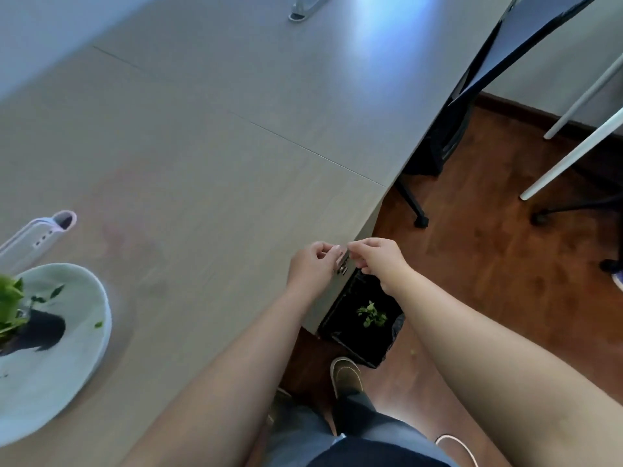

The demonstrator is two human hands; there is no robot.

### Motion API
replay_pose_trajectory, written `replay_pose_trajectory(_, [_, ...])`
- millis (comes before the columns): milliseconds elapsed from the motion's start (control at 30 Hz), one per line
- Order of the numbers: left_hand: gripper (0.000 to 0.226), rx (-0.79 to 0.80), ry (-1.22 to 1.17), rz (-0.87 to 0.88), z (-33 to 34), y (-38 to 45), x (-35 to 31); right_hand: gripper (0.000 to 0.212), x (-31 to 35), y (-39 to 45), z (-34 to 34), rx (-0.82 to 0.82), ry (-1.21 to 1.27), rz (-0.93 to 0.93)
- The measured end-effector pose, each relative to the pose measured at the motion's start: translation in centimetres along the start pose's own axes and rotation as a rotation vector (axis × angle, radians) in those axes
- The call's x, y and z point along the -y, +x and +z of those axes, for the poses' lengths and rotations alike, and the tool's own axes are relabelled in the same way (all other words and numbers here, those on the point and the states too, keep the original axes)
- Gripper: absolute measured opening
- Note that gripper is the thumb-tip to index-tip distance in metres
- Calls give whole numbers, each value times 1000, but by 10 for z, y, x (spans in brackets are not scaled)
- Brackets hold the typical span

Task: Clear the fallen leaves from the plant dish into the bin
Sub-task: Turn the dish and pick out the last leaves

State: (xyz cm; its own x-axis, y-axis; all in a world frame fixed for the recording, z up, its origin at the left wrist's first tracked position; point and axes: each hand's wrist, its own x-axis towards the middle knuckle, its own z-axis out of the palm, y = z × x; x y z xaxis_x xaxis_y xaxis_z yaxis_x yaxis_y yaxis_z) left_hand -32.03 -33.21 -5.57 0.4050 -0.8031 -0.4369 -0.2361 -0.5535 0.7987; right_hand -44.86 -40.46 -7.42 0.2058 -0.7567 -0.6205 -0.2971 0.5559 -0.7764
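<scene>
A pale round plant dish sits at the table's left edge and holds a small plant in a black pot. Loose green leaves lie on the dish, and a small leaf bit rests near its rim. On the floor beside the table stands a black bin with green leaves inside. My left hand and my right hand meet fingertip to fingertip at the table's edge, right above the bin. Both have their fingers pinched closed, and I see nothing held in them.
A white power strip lies behind the dish on the grey table. A dark chair base and white legs stand on the wooden floor to the right. My shoe is next to the bin.
</scene>
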Motion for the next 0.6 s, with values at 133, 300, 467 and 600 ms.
replay_pose_trajectory(133, [26, -184, -176, -122, -63, -11, 19, 10, 30, -6, 54, 141, -95, -52])
replay_pose_trajectory(300, [25, -436, -457, -286, -142, -34, 69, 13, 49, -19, 134, 313, -267, -90])
replay_pose_trajectory(467, [21, -678, -895, -488, -197, -60, 129, 11, 54, -37, 203, 493, -436, -131])
replay_pose_trajectory(600, [28, -778, -1126, -555, -221, -74, 169, 10, 54, -47, 250, 580, -548, -156])
